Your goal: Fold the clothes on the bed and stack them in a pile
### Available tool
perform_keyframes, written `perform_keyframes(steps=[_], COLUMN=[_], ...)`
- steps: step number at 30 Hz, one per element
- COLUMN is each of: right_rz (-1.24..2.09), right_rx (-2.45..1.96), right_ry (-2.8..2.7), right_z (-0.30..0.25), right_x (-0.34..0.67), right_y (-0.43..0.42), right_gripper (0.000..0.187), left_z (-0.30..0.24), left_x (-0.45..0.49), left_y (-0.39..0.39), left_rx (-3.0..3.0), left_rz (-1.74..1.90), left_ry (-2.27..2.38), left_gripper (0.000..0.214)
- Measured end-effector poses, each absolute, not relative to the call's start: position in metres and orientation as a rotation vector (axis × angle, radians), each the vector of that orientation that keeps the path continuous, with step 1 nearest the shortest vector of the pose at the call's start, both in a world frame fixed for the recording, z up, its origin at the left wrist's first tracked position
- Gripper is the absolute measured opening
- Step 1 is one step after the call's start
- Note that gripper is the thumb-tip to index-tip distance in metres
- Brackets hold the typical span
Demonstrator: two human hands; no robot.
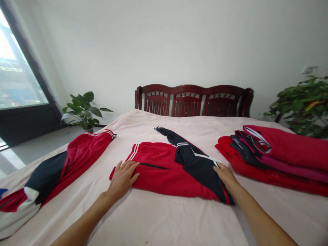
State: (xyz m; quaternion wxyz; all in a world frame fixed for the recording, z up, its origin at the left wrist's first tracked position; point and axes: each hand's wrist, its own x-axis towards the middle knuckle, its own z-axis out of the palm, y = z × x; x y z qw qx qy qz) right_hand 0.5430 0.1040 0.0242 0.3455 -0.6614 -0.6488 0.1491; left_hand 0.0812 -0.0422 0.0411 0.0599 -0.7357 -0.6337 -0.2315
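Observation:
A red track jacket with navy panels and white stripes (164, 172) lies partly folded in the middle of the pale pink bedsheet (159, 218). One navy sleeve (176, 138) runs away from me toward the headboard. My left hand (123, 179) rests flat on the jacket's left edge, fingers spread. My right hand (225, 176) lies on the navy panel at its right side, and I see no grip on the cloth. Another red and navy track garment (66, 167) stretches along the bed to the left, beyond my left hand's reach of contact.
A stack of folded red garments (271, 157) lies at the right of the bed. A dark wooden headboard (192, 100) stands at the far end against a white wall. Potted green plants (83, 111) stand beyond the bed's left corner, beside a window (17, 68).

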Motion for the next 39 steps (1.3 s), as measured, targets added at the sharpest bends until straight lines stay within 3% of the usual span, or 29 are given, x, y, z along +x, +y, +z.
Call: perform_keyframes(steps=[4,9,14,17,20,24,27,29,33,36,39], right_rz=[0.487,0.555,0.619,0.681,0.66,0.246,0.045,-0.004,-0.032,-0.024,-0.019], right_rx=[-1.718,-1.712,-1.7,-1.678,-1.634,-1.311,-0.897,-0.77,-0.772,-0.785,-0.835], right_ry=[-1.591,-1.505,-1.483,-1.515,-1.549,-2.095,-2.62,-2.783,-2.803,-2.78,-2.777], right_z=[0.02,0.019,0.024,0.032,0.051,0.08,0.083,0.073,0.044,0.033,0.032], right_x=[0.543,0.541,0.537,0.531,0.517,0.48,0.453,0.444,0.441,0.441,0.438], right_y=[0.108,0.109,0.105,0.105,0.096,0.056,0.017,-0.002,-0.015,-0.013,-0.013], right_gripper=[0.044,0.045,0.042,0.037,0.039,0.039,0.037,0.033,0.032,0.032,0.028], left_z=[0.062,0.073,0.032,0.018,0.025,0.039,0.043,0.047,0.062,0.071,0.069], left_x=[0.046,0.053,0.074,0.076,0.092,0.145,0.179,0.192,0.216,0.248,0.278], left_y=[-0.038,-0.023,-0.011,-0.011,-0.015,-0.019,-0.014,-0.009,-0.001,0.004,0.017], left_rx=[-2.298,-2.239,-2.415,-2.437,-2.397,-2.568,-2.559,-2.459,-2.469,-2.464,-2.422], left_rz=[-0.522,-0.584,-0.735,-0.878,-1.164,-1.787,-2.298,-2.426,-1.922,-1.495,-1.439], left_ry=[-2.007,-1.934,-1.858,-1.88,-1.824,-2.088,-2.531,-2.721,-2.531,-2.158,-2.315], left_gripper=[0.019,0.021,0.038,0.037,0.033,0.031,0.05,0.063,0.08,0.07,0.053])
